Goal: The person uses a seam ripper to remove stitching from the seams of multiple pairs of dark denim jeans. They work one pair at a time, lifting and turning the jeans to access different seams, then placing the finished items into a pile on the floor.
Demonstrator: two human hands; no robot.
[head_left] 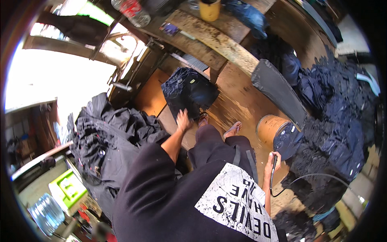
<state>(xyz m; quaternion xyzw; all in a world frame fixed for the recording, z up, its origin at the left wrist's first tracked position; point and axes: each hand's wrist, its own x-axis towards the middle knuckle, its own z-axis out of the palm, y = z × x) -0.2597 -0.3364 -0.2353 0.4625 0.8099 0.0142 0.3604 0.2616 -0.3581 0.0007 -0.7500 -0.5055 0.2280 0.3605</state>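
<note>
My left hand (184, 120) reaches to the lower edge of a dark denim garment (192, 90), its fingers stretched out and slightly blurred. The garment looks folded, with a bunched blue upper part and a small pale label; what supports it is hidden. Out to the right, my right hand (272, 162) is closed around a slim black handle (274, 165). From that handle a thin cable (310, 174) arcs away to the right. The handle's working end cannot be made out.
A heap of black garments (117, 137) lies at left, and piles of dark garments (330, 109) at right. Beside my feet stands a round brown drum (269, 130) with dark cloth. A wooden bench (217, 38) carries a yellow container (209, 10). A water jug (46, 213) stands lower left.
</note>
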